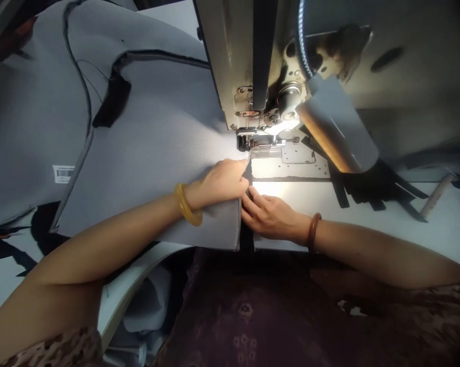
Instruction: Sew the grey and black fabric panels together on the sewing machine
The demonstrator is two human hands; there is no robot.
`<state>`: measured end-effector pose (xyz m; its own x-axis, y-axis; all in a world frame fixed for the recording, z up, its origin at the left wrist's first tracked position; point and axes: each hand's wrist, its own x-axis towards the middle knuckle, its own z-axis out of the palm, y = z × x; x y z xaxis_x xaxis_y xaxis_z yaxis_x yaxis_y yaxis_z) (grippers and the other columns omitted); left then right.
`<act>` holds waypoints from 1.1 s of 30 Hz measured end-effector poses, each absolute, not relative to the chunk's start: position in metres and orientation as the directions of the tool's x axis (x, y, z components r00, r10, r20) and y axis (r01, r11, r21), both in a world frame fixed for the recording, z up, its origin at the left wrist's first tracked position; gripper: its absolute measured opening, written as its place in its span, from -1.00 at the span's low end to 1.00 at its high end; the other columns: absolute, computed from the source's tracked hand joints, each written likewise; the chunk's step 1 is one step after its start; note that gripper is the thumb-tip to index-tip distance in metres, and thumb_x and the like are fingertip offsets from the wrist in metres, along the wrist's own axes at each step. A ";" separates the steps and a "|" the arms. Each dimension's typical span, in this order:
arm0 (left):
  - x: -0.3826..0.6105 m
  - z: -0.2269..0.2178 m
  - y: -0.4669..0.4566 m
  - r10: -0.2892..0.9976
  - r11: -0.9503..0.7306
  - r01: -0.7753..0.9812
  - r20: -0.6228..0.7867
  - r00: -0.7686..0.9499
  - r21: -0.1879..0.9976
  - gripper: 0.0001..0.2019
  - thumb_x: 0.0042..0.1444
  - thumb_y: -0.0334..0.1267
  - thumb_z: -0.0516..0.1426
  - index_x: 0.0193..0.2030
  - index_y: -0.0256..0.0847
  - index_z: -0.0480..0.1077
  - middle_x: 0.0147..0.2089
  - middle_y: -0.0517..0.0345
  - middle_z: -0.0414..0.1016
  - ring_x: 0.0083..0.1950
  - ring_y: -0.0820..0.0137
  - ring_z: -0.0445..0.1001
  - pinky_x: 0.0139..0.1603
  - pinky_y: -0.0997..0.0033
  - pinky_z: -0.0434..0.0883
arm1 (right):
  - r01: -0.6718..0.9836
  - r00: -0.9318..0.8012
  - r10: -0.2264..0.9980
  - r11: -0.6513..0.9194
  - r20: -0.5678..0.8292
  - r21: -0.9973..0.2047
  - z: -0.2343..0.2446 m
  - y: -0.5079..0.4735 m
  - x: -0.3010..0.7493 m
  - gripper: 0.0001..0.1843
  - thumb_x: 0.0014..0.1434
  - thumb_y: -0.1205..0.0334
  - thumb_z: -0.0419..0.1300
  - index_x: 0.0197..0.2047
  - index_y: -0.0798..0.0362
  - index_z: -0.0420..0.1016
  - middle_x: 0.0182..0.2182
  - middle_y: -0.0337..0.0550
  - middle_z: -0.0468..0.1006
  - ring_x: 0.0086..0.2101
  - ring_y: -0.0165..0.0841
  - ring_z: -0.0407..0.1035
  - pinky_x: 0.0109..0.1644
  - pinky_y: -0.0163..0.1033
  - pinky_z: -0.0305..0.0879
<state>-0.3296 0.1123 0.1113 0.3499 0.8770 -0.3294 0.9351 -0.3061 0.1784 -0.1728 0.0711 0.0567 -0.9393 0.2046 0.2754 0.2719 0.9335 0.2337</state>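
My left hand [225,179] is closed on the right edge of a large grey fabric panel [157,122], just in front of the sewing machine's presser foot [244,142]. A black strip [247,237] runs along that edge and hangs past the table front. Close beside the left thumb, my right hand [271,216] holds the strip against the edge between thumb and fingers; its exact fingertip contact is partly hidden. The panel's edge leads up under the foot, where the lamp light is bright. Black binding [164,55] borders the panel's far side.
The sewing machine [230,61] stands over the work, with a lamp [339,125] low at its right. Several black strips [378,183] and a wooden-handled tool [438,193] lie on the right. More grey fabric [27,122] with a white label [63,174] spreads left.
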 end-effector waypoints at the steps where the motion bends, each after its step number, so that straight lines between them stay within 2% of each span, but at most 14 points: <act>1: -0.329 0.113 0.112 0.879 -0.292 0.937 -0.333 0.342 0.191 -0.78 -0.05 -0.40 -0.08 -0.30 -0.24 0.33 -0.41 0.06 0.42 -0.41 0.36 0.37 -0.38 0.40 0.25 | 0.270 -0.939 0.201 0.934 0.280 0.236 0.056 0.069 -0.173 -0.65 0.18 0.48 -0.10 -0.07 0.37 0.40 -0.11 0.36 0.46 -0.15 -0.09 0.43 -0.39 -0.16 0.41; 6: -0.326 0.112 0.115 0.879 -0.276 0.937 -0.338 0.336 0.214 -0.78 -0.06 -0.42 -0.09 -0.31 -0.25 0.31 -0.43 0.07 0.40 -0.42 0.37 0.35 -0.40 0.40 0.23 | 0.286 -0.917 0.187 0.923 0.352 0.257 0.053 0.068 -0.176 -0.66 0.15 0.50 -0.09 -0.12 0.39 0.44 -0.16 0.38 0.48 -0.20 -0.08 0.45 -0.36 -0.12 0.43; 11: -0.326 0.106 0.121 0.886 -0.285 0.936 -0.316 0.339 0.205 -0.77 -0.05 -0.42 -0.10 -0.29 -0.28 0.32 -0.39 0.02 0.43 -0.38 0.33 0.38 -0.36 0.39 0.25 | 0.291 -0.933 0.232 0.935 0.275 0.200 0.052 0.074 -0.177 -0.66 0.16 0.51 -0.10 -0.17 0.28 0.48 -0.14 0.30 0.48 -0.17 -0.12 0.44 -0.31 -0.11 0.45; 15: -0.325 0.102 0.129 0.891 -0.296 0.931 -0.290 0.350 0.213 -0.76 -0.03 -0.41 -0.10 -0.28 -0.31 0.34 -0.34 -0.01 0.44 -0.33 0.33 0.40 -0.31 0.39 0.29 | 0.307 -0.930 0.233 0.917 0.283 0.255 0.050 0.083 -0.179 -0.63 0.13 0.55 -0.10 -0.15 0.27 0.50 -0.21 0.18 0.52 -0.17 -0.19 0.44 -0.16 -0.10 0.44; 17: -0.324 0.101 0.132 0.898 -0.302 0.929 -0.262 0.353 0.216 -0.75 -0.01 -0.41 -0.10 -0.26 -0.31 0.34 -0.32 -0.03 0.45 -0.31 0.32 0.40 -0.28 0.39 0.29 | 0.314 -0.926 0.231 0.911 0.299 0.267 0.049 0.085 -0.180 -0.61 0.10 0.57 -0.09 -0.13 0.30 0.49 -0.19 0.20 0.51 -0.15 -0.19 0.43 -0.12 -0.10 0.43; 20: -0.325 0.102 0.128 0.911 -0.293 0.927 -0.225 0.345 0.234 -0.74 0.04 -0.41 -0.13 -0.22 -0.30 0.33 -0.29 -0.01 0.45 -0.29 0.34 0.40 -0.23 0.39 0.30 | 0.320 -0.924 0.257 0.924 0.282 0.209 0.051 0.084 -0.179 -0.62 0.11 0.55 -0.08 -0.10 0.33 0.48 -0.15 0.26 0.48 -0.10 -0.14 0.39 -0.14 -0.05 0.42; 23: -0.331 0.109 0.108 0.886 -0.329 0.903 -0.240 0.396 0.276 -0.75 0.12 -0.31 -0.14 -0.26 -0.27 0.34 -0.29 0.00 0.43 -0.25 0.34 0.40 -0.17 0.36 0.33 | 0.294 -0.932 0.240 0.939 0.272 0.178 0.055 0.077 -0.174 -0.66 0.14 0.51 -0.08 -0.20 0.31 0.51 -0.26 0.20 0.51 -0.11 -0.11 0.39 -0.21 -0.07 0.42; 25: -0.338 0.114 0.085 0.828 -0.417 0.856 -0.259 0.497 0.307 -0.72 0.10 -0.17 -0.06 -0.21 -0.29 0.35 -0.13 -0.06 0.42 -0.08 0.26 0.38 -0.03 0.29 0.33 | 0.266 -0.932 0.202 0.945 0.300 0.190 0.056 0.071 -0.171 -0.68 0.14 0.50 -0.08 -0.29 0.29 0.52 -0.33 0.17 0.52 -0.14 -0.11 0.40 -0.23 -0.09 0.42; 27: -0.346 0.116 0.060 0.764 -0.522 0.795 -0.245 0.597 0.308 -0.47 -0.02 -0.03 0.06 0.04 -0.35 0.28 0.15 -0.18 0.25 0.18 0.06 0.21 0.18 0.08 0.21 | 0.252 -0.928 0.176 0.946 0.329 0.202 0.055 0.067 -0.170 -0.69 0.14 0.49 -0.07 -0.32 0.29 0.52 -0.33 0.18 0.52 -0.15 -0.11 0.41 -0.22 -0.08 0.40; 29: -0.354 0.114 0.041 0.743 -0.575 0.775 -0.228 0.629 0.262 -0.22 -0.09 0.00 0.09 0.24 -0.41 0.06 0.31 -0.23 0.00 0.33 -0.06 -0.06 0.27 -0.12 0.01 | 0.252 -0.927 0.175 0.946 0.332 0.206 0.054 0.065 -0.171 -0.70 0.15 0.48 -0.06 -0.29 0.29 0.51 -0.29 0.20 0.52 -0.16 -0.14 0.41 -0.17 -0.06 0.39; 31: -0.360 0.110 0.031 0.748 -0.576 0.785 -0.242 0.619 0.227 -0.20 -0.05 -0.10 0.05 0.31 -0.42 -0.08 0.36 -0.22 -0.13 0.38 -0.04 -0.20 0.29 -0.18 -0.08 | 0.256 -0.928 0.182 0.945 0.325 0.204 0.052 0.066 -0.172 -0.70 0.15 0.48 -0.07 -0.28 0.28 0.50 -0.29 0.17 0.52 -0.19 -0.18 0.42 -0.12 -0.03 0.36; 33: -0.365 0.106 0.031 0.738 -0.569 0.782 -0.263 0.622 0.253 -0.25 -0.01 -0.21 0.00 0.33 -0.40 -0.12 0.38 -0.16 -0.17 0.40 0.05 -0.24 0.32 -0.15 -0.09 | 0.255 -0.929 0.183 0.947 0.322 0.196 0.052 0.067 -0.174 -0.70 0.15 0.48 -0.08 -0.30 0.27 0.49 -0.32 0.12 0.52 -0.24 -0.22 0.42 -0.07 -0.01 0.34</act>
